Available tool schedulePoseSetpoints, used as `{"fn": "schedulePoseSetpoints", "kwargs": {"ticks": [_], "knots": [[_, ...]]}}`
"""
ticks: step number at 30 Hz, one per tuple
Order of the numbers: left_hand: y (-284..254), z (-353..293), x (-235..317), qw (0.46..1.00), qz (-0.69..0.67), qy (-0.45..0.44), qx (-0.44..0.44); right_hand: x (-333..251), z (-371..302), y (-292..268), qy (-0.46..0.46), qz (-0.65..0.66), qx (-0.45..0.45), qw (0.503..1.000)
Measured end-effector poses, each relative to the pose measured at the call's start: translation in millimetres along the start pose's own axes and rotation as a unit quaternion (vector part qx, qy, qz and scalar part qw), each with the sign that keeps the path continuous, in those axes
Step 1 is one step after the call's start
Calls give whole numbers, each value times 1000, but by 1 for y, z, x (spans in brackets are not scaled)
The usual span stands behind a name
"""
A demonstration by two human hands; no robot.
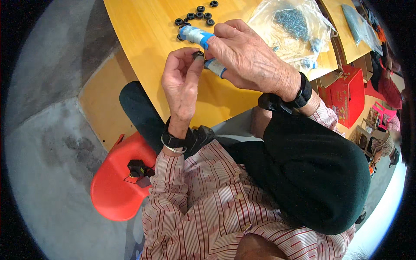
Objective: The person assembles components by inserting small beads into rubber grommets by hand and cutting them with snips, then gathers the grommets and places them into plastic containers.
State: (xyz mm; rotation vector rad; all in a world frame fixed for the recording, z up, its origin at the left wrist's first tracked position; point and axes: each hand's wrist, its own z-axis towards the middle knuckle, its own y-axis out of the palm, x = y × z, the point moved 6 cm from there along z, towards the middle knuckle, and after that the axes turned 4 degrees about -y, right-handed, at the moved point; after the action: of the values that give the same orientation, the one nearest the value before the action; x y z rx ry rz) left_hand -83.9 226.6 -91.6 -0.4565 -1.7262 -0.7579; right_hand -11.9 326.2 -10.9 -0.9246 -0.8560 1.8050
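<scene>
My left hand (182, 84) pinches a small black ring-shaped part (198, 54) between thumb and fingertips, over the table's near edge. Close beside it on the right, my right hand (249, 58) has curled fingers, with its back turned up. Two lengths of blue-and-white wrapping show at that hand: an upper wrapped length (195, 35) and a lower wrapped length (215, 67). Whether these are taped fingers or wrapped handles, I cannot tell. Several similar black rings (199, 15) lie scattered on the table beyond my hands, some partly hidden behind the upper wrapping.
A clear plastic bag (291, 26) of small blue-grey pieces rests on the yellow table (143, 26). Another bag (359, 26) lies farther right. A red box (349, 95) stands right of the table. On my left, a red stool (112, 190) bears a black device (138, 168).
</scene>
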Motion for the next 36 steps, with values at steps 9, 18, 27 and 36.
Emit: {"fn": "schedulePoseSetpoints", "kwargs": {"ticks": [9, 18, 27, 36], "knots": [[3, -1, -6, 979, -184, -86, -24, 8, -21, -2, 73, 117, 25, 990], [15, -9, -4, 968, -228, -99, -28, 7, -29, -5, 115, 139, 86, 980], [20, -12, -5, 952, -282, -114, -31, 5, -30, -7, 78, 105, 113, 985], [23, -14, -8, 952, -281, -113, -40, 3, -32, -14, 25, 78, 112, 990]]}}
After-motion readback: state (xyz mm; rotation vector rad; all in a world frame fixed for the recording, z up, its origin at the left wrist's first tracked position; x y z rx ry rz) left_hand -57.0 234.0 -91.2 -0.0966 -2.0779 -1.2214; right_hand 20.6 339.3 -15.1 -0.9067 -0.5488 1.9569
